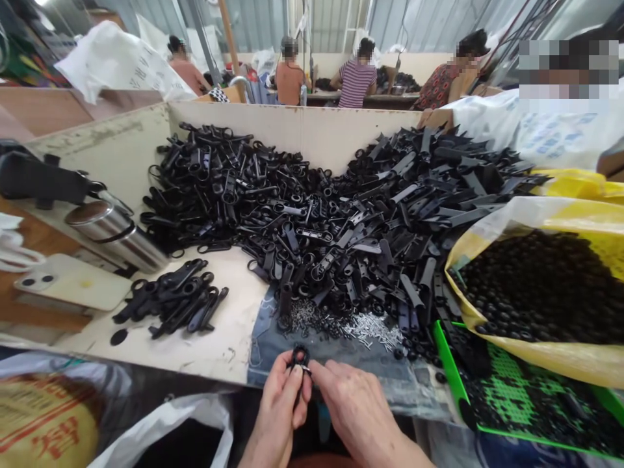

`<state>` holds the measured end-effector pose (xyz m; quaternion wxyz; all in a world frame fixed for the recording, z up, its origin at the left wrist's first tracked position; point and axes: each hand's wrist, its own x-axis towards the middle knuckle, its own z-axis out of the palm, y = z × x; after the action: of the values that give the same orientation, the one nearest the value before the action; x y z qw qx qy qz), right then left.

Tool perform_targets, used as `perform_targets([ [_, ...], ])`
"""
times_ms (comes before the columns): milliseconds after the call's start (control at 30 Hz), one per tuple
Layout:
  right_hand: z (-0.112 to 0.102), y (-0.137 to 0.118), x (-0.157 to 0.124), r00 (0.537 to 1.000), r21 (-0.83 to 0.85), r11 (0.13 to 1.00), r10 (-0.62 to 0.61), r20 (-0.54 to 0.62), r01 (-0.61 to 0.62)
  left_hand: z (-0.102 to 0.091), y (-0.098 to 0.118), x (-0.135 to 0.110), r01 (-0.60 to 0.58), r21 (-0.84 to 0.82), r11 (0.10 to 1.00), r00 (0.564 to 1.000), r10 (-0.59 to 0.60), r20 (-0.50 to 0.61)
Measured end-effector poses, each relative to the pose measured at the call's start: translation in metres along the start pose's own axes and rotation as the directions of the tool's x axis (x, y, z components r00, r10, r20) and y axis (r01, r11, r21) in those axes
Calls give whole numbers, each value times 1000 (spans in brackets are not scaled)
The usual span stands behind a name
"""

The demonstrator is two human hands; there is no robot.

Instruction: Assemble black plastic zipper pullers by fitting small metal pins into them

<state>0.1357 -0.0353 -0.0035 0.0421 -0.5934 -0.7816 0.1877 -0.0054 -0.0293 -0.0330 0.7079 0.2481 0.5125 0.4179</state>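
So, both hands sit at 6 o'clock, pulled in close over the edge of the counter (92, 331). The left hand (277, 409) has a narrow grip on a matte black plastic ring piece (299, 356), pinched upright in its fingertips. The right hand (355, 403) comes in tight from the other side, its fingertips (319, 370) on a tiny silver pin (305, 369) right at the ring, though it's too small to make out properly.

Straight ahead, from 10 to 2 o'clock, there's a huge heap of black moulded plastic parts (312, 221), all flat strips and looped ends, tangled together against a pale board wall (292, 127). A smaller pile of the same parts (170, 299) lies at 9 o'clock, beside a brushed steel flask (117, 234) and a phone in a cream case (73, 283). Just past the fingers, on a scrap of worn denim (266, 344), sits a scatter of shiny pins (370, 328). At 3 o'clock, a yellow woven sack (536, 351) spills glossy round black beads (541, 286), and a bright green plastic tray (447, 364) sits at 4 o'clock. Co-workers (355, 81) sit way off at 12.
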Motion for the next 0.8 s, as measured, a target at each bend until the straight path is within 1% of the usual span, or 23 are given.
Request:
perform_targets([
  [67,2,-1,1,999,-22,1000,18,44,-17,-2,-2,-2,21,-21,1000,1000,-21,-4],
  [133,4,-2,2,998,-37,999,28,56,-26,-4,-3,-2,27,-33,999,1000,-28,-11],
  [233,8,-4,3,999,-90,996,18,47,-14,-6,-5,0,16,26,1000,1000,-16,1],
  [300,9,-6,4,997,-139,990,13,72,-3,-7,-7,1,10,73,997,1000,-11,5],
  [400,8,-12,5,990,-189,982,34,135,-8,-3,-7,2,-1,48,999,999,3,-41],
  [467,7,-18,6,987,-188,981,68,145,-40,1,-6,0,-7,17,1000,998,8,-70],
  [567,2,-22,7,986,-111,992,77,145,-61,6,-2,-2,-2,-1,1000,996,1,-85],
  [633,-7,-16,7,989,-63,997,46,143,-37,6,0,-3,0,16,1000,996,2,-88],
  [733,-28,9,2,993,-8,1000,-20,120,22,3,3,0,24,48,999,998,-21,-54],
  [800,-44,33,1,1000,60,998,2,19,-3,-1,4,2,64,35,997,998,-64,-4],
])
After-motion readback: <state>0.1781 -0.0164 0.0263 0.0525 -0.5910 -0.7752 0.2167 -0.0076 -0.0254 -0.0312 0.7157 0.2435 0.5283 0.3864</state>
